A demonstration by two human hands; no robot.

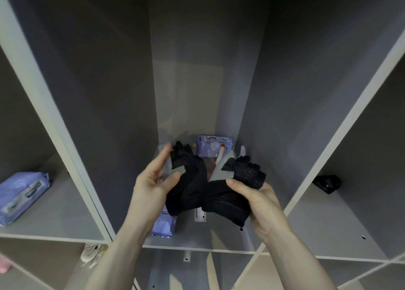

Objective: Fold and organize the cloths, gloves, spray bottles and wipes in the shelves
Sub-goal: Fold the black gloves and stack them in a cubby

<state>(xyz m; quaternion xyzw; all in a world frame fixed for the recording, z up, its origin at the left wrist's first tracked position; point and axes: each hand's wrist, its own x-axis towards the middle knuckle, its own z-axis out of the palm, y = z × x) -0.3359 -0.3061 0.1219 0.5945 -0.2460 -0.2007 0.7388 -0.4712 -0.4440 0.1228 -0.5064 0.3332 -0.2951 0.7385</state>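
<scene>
Grey shelves (203, 244) stood open; the left hand (151, 184) and right hand (259, 200) each pinched a black glove (188, 180), pairing them. Next, probably, laying them together.

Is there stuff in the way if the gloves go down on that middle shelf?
Partly. Under the black gloves, the middle shelf already holds a purple wipes pack at the front, another wipes pack at the back and a red-tipped bottle. The front right looks bare.
</scene>
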